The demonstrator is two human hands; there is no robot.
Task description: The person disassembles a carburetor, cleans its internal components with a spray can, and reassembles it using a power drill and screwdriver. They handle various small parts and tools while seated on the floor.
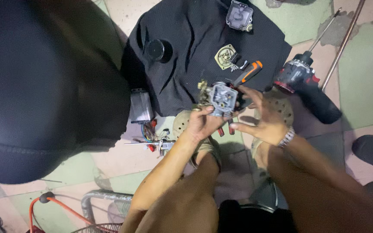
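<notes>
Your left hand [201,123] is closed around the lower side of a small grey metal carburetor body [223,98], fingers curled up under it, so the part sits raised above the floor near the middle of the view. Your right hand [264,120] is spread wide, fingers fanned, with the fingertips at the part's 3 o'clock side; whether they press on it or only hover beside it, you cannot tell from here. That hand has hold of nothing.

As for progress, the body looks stripped: its flat face is bare, and 2 loose pieces lie on the black cloth [186,56]. A brass-coloured cover plate [225,56] rests at 12 o'clock from the body, and a grey bowl-shaped housing [239,15] sits further out the same way, near the cloth's far edge. Neither is fitted to the body, so that joining is not done.

An orange-handled screwdriver [250,71] lies at 1 o'clock, just beside the body. A black round cap [158,49] sits at 10 o'clock, well apart. Off the cloth at 3 o'clock lies a red and black cordless drill [309,86], with a long metal rod [344,43] beyond it. A dark seat [44,86] fills the 9 o'clock side.
</notes>
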